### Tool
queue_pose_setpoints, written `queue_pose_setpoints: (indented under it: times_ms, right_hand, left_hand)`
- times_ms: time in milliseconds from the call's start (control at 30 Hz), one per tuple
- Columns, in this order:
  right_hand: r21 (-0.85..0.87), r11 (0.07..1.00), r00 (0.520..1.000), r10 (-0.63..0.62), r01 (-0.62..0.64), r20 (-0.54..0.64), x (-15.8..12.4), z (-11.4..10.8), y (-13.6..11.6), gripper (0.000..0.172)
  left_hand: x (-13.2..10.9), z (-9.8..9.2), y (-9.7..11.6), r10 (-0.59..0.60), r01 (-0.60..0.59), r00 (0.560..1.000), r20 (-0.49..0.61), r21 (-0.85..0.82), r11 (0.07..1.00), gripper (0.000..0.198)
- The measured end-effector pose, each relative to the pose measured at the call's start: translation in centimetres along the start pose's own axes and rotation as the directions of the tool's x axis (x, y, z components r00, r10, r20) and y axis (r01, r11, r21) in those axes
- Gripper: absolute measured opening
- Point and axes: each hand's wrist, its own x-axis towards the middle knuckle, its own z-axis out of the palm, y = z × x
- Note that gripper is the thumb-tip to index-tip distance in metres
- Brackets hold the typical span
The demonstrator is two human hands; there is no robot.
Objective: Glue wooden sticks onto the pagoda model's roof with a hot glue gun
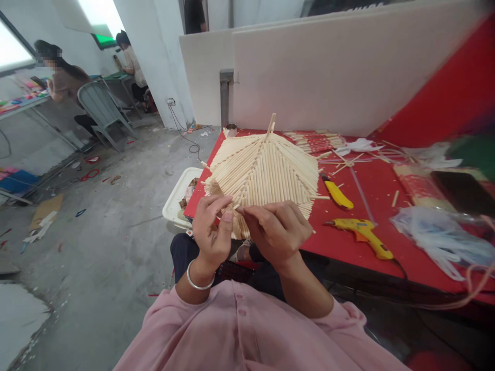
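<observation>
A roof-like piece built from rows of pale wooden sticks (266, 170) rests at the near edge of the red table (336, 247), sloping toward me. My left hand (212, 226) is at its lower left corner, thumb and forefinger curled close together at a stick end. Beside it, my right hand (276, 226) is closed in a pinch at the same corner, its fingertips almost meeting the left ones. What lies in either pinch is too small to make out. To the right are a yellow hot glue gun (363, 234) and a yellow utility knife (338, 193).
Loose sticks (317, 140), a clear plastic bag (444, 237) and a dark phone (464, 190) lie on the table's right side. A roll of tape (231, 130) stands at the back corner. Left of the table is a white bin (180, 206). Two people sit farther left.
</observation>
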Motion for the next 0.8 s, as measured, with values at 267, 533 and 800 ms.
queue_pose_setpoints:
  times_ms: [267, 533, 800]
  right_hand:
    - [-0.01, 1.0, 1.0, -0.002, 0.002, -0.005, 0.05, -0.02, 0.06, 0.015]
    - [0.001, 1.0, 1.0, -0.001, 0.001, 0.001, -0.1, 0.0, 0.06, 0.015]
    - [0.003, 1.0, 1.0, 0.0, 0.0, -0.007, 0.1, 0.02, 0.04, 0.016]
  left_hand:
    - [0.04, -0.16, 0.05, 0.009, -0.009, 1.0, 0.009, 0.028, 1.0, 0.022]
    - [0.0, -0.14, 0.0, 0.007, -0.007, 1.0, 0.01, 0.05, 0.999, 0.022]
    - [0.07, -0.09, 0.11, 0.002, -0.002, 1.0, 0.003, 0.041, 0.999, 0.021]
